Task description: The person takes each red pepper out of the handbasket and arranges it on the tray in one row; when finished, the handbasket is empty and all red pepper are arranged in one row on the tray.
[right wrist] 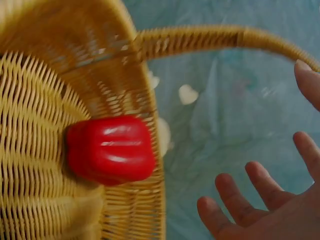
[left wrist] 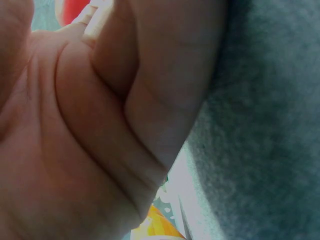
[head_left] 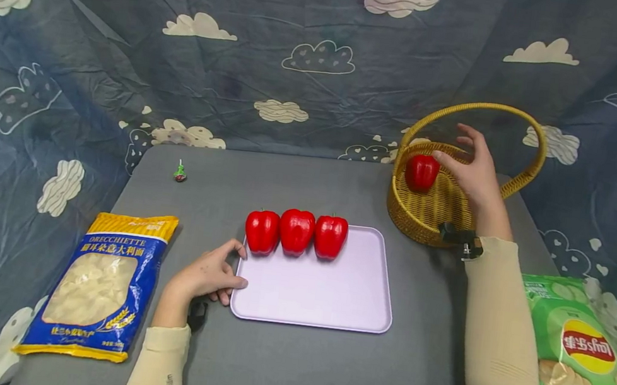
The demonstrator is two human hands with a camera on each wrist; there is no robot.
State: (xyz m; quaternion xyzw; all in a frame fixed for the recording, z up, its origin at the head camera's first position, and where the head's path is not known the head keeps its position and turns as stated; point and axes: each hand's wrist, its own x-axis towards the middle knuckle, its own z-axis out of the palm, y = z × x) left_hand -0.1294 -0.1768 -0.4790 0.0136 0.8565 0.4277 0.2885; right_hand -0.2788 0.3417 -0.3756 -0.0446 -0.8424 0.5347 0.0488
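Note:
My left hand [head_left: 210, 275] holds the left rim of a lilac tray [head_left: 325, 296], with thumb and index finger at its edge and the other fingers curled. In the left wrist view, the palm [left wrist: 75, 140] and bent fingers fill much of the picture. Three red bell peppers [head_left: 296, 233] stand in a row along the tray's far left side. My right hand [head_left: 473, 173], its fingers spread and holding nothing, is over a wicker basket [head_left: 421, 232], under the arched handle. Another red bell pepper [right wrist: 111, 150] lies inside the basket, against its left wall.
A blue and yellow bag of orecchiette [head_left: 92, 288] lies on the left of the grey table [head_left: 321, 378]. At the right, a green bag of chips [head_left: 582, 344] lies beside my forearm. A small green figure [head_left: 180, 171] stands at the back left. Cloud-patterned cloth [head_left: 316, 22] hangs behind.

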